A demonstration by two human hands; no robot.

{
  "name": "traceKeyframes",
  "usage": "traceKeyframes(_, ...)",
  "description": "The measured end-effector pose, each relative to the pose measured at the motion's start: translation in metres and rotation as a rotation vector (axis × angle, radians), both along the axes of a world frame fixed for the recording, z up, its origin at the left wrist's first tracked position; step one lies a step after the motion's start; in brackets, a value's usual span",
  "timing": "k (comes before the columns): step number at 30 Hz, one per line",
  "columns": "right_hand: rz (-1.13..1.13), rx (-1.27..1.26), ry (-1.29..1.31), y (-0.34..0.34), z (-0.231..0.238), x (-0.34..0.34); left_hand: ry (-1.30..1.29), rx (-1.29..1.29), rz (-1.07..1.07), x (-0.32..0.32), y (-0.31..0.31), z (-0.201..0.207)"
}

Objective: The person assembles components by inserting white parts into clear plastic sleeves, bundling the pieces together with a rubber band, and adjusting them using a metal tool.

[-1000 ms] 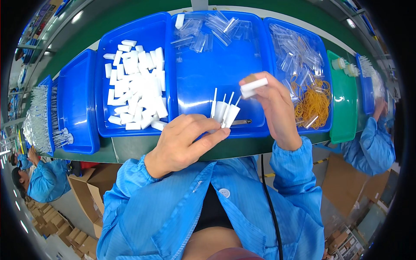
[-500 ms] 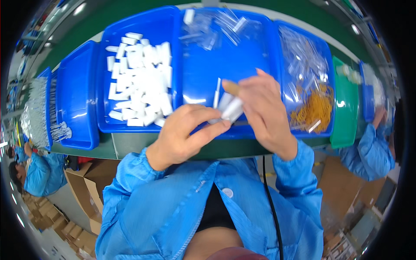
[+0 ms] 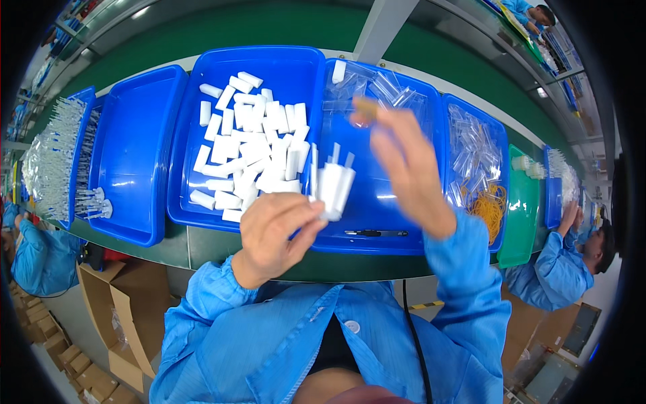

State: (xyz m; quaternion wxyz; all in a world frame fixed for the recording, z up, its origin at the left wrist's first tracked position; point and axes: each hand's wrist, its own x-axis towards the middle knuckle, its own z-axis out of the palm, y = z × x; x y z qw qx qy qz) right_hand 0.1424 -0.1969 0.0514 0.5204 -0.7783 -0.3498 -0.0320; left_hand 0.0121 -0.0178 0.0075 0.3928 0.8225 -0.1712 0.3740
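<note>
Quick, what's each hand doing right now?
Left hand: closed, holding white pieces with thin rods.
Right hand: open, blurred; whether it holds anything cannot be told.

the white pieces [image 3: 334, 187] in my left grip [image 3: 274, 232] look smooth and matt. near my right grip [image 3: 407, 165], the clear sleeves [image 3: 389, 86] look like shiny, see-through plastic. the blue trays [image 3: 131, 155] are glossy plastic; my cuffs [image 3: 464, 236], faintly sheeny woven cloth; the box [image 3: 141, 303], dull cardboard.
</note>
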Motion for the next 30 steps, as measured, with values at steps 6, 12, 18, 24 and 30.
traceKeyframes(6,-0.276,-0.533,-0.283,0.045,-0.023,0.114,0.076,-0.071,0.064,-0.003,0.003,-0.003)
traceKeyframes(12,-0.139,-0.831,-0.374,0.049,-0.034,0.107,0.055,-0.071,0.069,-0.010,0.011,-0.011)
traceKeyframes(18,-0.017,-0.182,0.054,0.035,0.005,0.047,0.048,-0.095,0.060,-0.010,0.016,-0.009)
traceKeyframes(24,0.172,-0.457,-0.178,0.001,0.037,-0.049,0.094,-0.116,-0.028,0.003,-0.005,-0.001)
traceKeyframes(30,0.283,-0.506,-0.404,-0.026,0.037,-0.046,0.128,-0.059,-0.055,0.003,-0.018,-0.004)
